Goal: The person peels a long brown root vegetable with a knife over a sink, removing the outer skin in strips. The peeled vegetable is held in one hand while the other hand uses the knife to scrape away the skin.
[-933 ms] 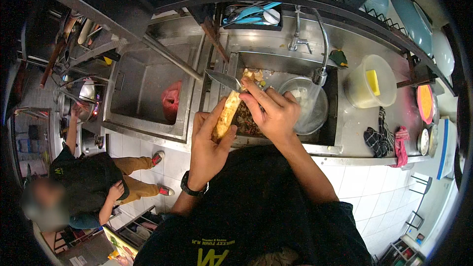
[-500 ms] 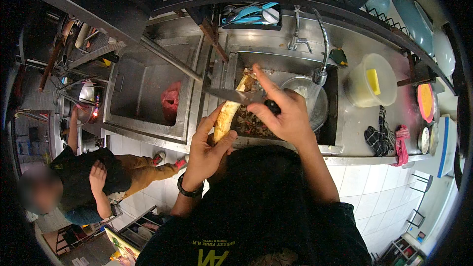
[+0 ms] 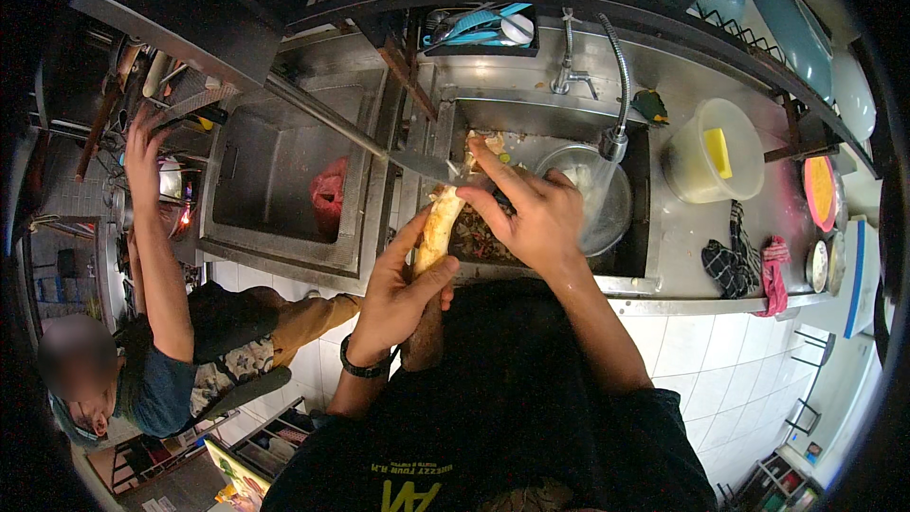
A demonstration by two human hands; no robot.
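Over the sink, my left hand (image 3: 391, 292) is closed around a long, partly peeled root (image 3: 438, 228). Its upper part is pale yellow with brownish patches, and a brown-skinned end shows below my fingers. My right hand (image 3: 542, 226) grips a knife (image 3: 425, 167), its handle mostly hidden in my palm. The broad metal blade points left, just beyond the root's far end. My right thumb is close to that end; whether it touches I cannot tell. Beneath both hands, peelings and dark scraps (image 3: 485, 235) lie in the metal sink (image 3: 531, 114).
A clear bowl (image 3: 621, 213) stands in the sink under a hose faucet (image 3: 616, 144). Rightward are a plastic tub (image 3: 687, 161) and cloths (image 3: 725, 259). A second sink (image 3: 270, 147) holds a red bag (image 3: 329, 197). A co-worker (image 3: 190, 332) is at left, near a flame.
My right hand and knife have shifted from across the root to beyond its far end. The co-worker has raised an arm toward the utensils at left.
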